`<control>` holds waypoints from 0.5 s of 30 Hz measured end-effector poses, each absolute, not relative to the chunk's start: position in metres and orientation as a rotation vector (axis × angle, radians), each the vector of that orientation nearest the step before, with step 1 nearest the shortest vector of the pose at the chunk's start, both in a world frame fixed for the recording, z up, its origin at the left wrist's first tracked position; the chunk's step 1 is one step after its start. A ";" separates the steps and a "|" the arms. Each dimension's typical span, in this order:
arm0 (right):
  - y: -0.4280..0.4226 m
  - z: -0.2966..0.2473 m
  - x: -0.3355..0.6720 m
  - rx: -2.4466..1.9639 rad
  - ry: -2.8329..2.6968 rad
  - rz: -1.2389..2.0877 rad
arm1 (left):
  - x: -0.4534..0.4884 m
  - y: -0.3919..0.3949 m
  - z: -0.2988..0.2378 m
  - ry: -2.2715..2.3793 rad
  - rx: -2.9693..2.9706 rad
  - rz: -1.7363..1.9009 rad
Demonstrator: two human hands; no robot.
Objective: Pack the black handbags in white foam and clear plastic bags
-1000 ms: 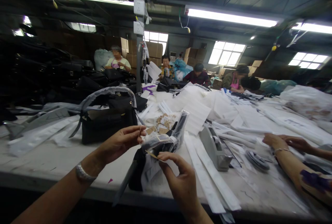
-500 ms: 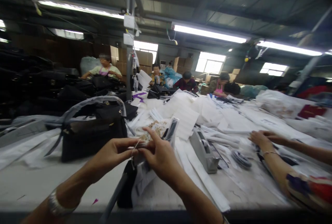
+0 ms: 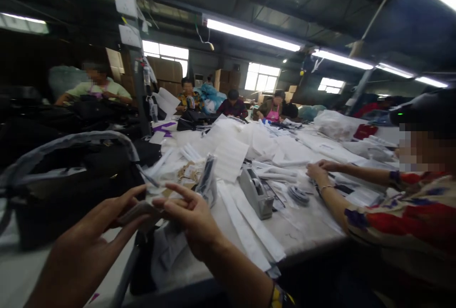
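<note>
My left hand (image 3: 90, 239) is closed in a pinch on a small greyish flat piece (image 3: 140, 210), blurred by motion. Close beside it, my right hand (image 3: 194, 220) has thumb and fingers pressed together at the far end of that piece; what exactly they grip is too blurred to tell. Below both hands hang a black bag part and a grey wrapped strap (image 3: 128, 270), partly hidden. A black handbag (image 3: 74, 203) with a plastic-wrapped handle (image 3: 71, 141) stands to the left. Just beyond my right hand lies a bunch of tan strings (image 3: 188, 171).
A grey tape dispenser (image 3: 257, 194) and white foam strips (image 3: 245, 232) lie right of my hands. White sheets (image 3: 231, 156) are heaped behind. At the right a co-worker's hands (image 3: 320, 175) work on the table. Black bags pile up at the left around a post (image 3: 137, 75).
The view has swung to the right, bringing the co-worker's upper body into sight. My hands now sit further left in view, and my left hand appears nearer. The thin white string no longer shows.
</note>
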State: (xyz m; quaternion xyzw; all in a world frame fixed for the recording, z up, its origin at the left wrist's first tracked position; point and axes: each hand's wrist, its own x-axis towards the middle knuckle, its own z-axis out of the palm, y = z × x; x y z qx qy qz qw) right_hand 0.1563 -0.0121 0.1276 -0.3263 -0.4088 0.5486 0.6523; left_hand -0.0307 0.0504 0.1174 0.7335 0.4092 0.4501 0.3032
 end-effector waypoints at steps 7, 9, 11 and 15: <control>-0.022 0.111 0.164 -0.954 -1.475 0.538 | -0.025 0.010 0.137 1.350 1.624 1.354; -0.017 0.106 0.170 -0.938 -1.627 0.303 | -0.029 -0.001 0.130 1.372 1.563 1.552; -0.010 0.101 0.174 -0.907 -1.745 0.090 | -0.035 -0.015 0.118 1.348 1.617 1.733; 0.003 0.096 0.176 -0.898 -1.803 -0.132 | -0.035 -0.047 0.083 1.074 2.264 1.845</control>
